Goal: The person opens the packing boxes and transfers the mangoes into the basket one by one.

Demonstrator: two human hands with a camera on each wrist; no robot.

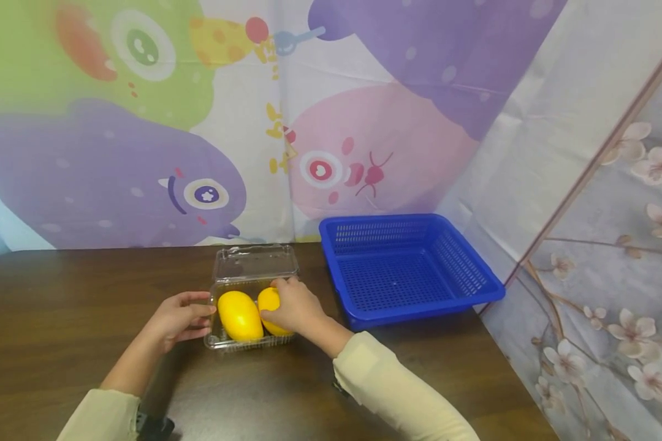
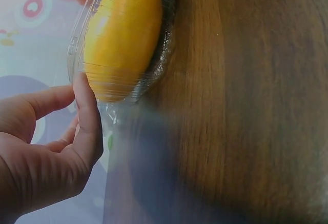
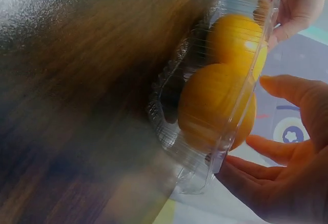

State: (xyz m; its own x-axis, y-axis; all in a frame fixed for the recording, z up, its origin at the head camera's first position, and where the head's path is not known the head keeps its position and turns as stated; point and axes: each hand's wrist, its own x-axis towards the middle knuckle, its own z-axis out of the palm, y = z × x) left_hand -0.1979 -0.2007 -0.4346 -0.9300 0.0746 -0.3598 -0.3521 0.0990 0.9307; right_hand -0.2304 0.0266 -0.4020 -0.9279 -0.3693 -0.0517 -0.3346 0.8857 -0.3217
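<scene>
A clear plastic clamshell box (image 1: 215,340) stands on the table with its lid (image 1: 256,260) folded back. Two yellow mangoes lie side by side in it, a left mango (image 1: 239,315) and a right mango (image 1: 269,300). My left hand (image 1: 179,318) holds the box's left rim between thumb and fingers, as the left wrist view shows too. Over the right side of the box, my right hand (image 1: 300,306) grips the right mango from above, thumb on its near side, fingers toward its far end. Part of that mango is hidden under the hand. Some right fingertips (image 3: 230,165) sit right at the box rim.
A blue plastic basket (image 1: 358,315) with mesh walls stands right of the box, nothing in it. Behind the brown wooden table (image 1: 88,306) hangs a cartoon-printed cloth (image 1: 265,135). A flower-patterned cloth (image 1: 601,275) borders the right side.
</scene>
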